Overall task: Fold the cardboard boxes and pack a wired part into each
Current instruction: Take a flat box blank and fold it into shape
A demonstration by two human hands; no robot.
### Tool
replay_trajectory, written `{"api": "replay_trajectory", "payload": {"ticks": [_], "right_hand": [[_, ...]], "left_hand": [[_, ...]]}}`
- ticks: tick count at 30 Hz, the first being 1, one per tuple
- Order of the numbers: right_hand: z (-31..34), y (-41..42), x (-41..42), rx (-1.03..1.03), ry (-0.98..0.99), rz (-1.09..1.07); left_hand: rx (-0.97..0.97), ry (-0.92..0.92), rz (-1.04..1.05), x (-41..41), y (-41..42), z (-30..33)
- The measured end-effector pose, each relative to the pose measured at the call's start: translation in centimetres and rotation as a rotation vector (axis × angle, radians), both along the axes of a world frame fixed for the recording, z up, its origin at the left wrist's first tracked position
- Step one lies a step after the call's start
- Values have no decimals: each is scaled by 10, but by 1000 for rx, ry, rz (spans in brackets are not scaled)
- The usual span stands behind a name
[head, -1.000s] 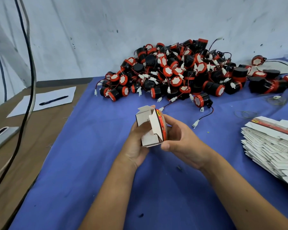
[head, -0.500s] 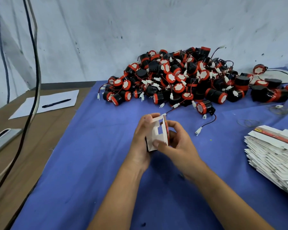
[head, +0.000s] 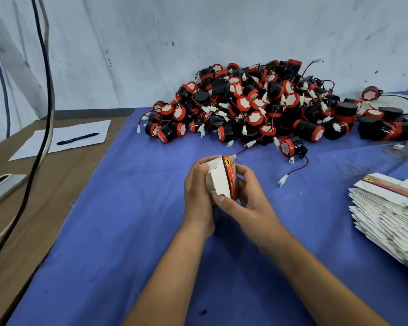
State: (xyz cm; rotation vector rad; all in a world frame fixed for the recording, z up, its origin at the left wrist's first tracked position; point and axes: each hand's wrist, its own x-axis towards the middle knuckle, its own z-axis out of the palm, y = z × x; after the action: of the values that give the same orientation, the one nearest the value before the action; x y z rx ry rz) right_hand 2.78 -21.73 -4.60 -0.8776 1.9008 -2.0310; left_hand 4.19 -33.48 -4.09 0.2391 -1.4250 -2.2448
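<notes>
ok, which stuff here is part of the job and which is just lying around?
Job: cardboard box held in left hand and right hand; pile of wired parts; stack of flat boxes.
Lying about: pen, paper sheet, phone, hanging cables.

white cardboard box (head: 219,180) half-folded, red-black wired parts (head: 250,109) heaped behind

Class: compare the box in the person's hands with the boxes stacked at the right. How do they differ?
The held box is opened into a three-dimensional shape; the stacked boxes lie flat.
The held box is gripped off the cloth by the left hand and right hand; the stacked boxes rest untouched.
Both are white with red-and-black print.
</notes>
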Motion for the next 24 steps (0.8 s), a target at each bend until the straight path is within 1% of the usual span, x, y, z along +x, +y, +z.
{"api": "replay_trajectory", "payload": {"ticks": [4, 5, 7, 9, 11, 14, 17, 19, 20, 23, 24], "right_hand": [[4, -1, 5, 3, -18, 90], [4, -3, 6, -23, -45, 75], [5, -7, 8, -92, -113, 23], [5, -9, 8, -144, -155, -3], [5, -9, 6, -194, -189, -11], [6, -6, 4, -272, -249, -3], [7, -3, 1, -276, -264, 44], [7, -2, -1, -276, -268, 63], [7, -1, -2, -284, -274, 65], [8, -1, -4, -331, -313, 33], [9, 0, -5, -338, -325, 5]], "left_hand": [[-53, 70, 213, 0, -3, 3], [-104, 86, 259, 0, -4, 3], [-281, 124, 336, 0, -3, 1], [-436, 152, 360, 2, 1, -2], [-517, 163, 348, 2, 3, -2], [-576, 192, 314, 0, 2, 0], [-631, 200, 338, 2, 3, 1], [-628, 208, 322, 3, 2, 2], [-578, 197, 280, 3, 1, 3], [-329, 139, 55, 1, 0, 8], [-275, 128, -7, 0, 1, 8]]}}
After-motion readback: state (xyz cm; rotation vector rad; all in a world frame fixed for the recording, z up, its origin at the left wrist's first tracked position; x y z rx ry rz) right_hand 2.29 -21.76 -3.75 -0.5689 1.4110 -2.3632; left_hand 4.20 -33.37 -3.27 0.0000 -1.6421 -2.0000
